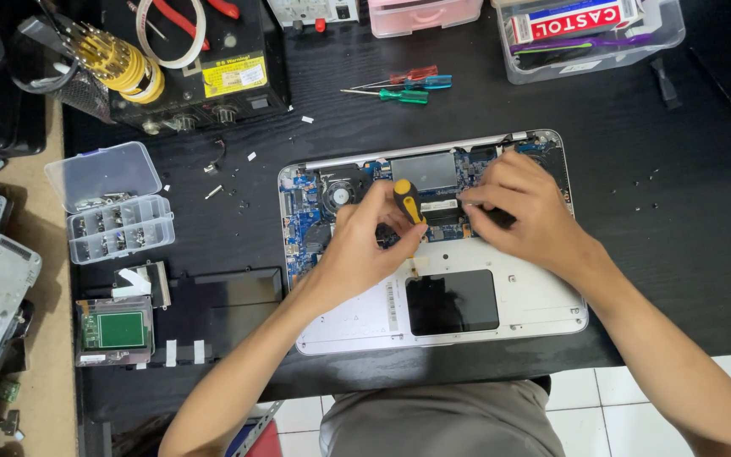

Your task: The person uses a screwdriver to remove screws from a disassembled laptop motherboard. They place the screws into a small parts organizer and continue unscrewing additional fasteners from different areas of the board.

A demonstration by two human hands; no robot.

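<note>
Head view, looking straight down on a dark counter (636,169). Opened laptop chassis (518,296) lies at the middle of the counter's near edge, its bottom cover already off: blue circuit board (302,220), round fan (340,196) and a grey metal shield plate (423,169) are exposed. The board sits in place in the shell, so whatever fastens it appears not yet fully out; judged from this alone, the strip-down is partway.

Left hand (357,254) is curled closed around a screwdriver (408,200) with a yellow-and-black handle, the shaft pointing down into the board near the middle of the chassis; the tip is hidden by the fingers. Right hand (522,211) is bent over the board's far right part, fingers pinched on a small dark part (497,217); whether it grips or only presses it, I cannot tell.

Materials: chassis is matte silver, smooth, with rounded corners and a dark glossy rectangle set in it. Board is glossy blue, crowded with small parts.

Toward the left edge, a clear plastic compartment box (120,224) stands with its lid open. Three screwdrivers (399,85), with red, blue and green handles, lie near the far edge. A black flat panel (222,309) and a green-faced module (116,330) rest at the near left corner. Small loose bits scatter the counter left of the chassis.
</note>
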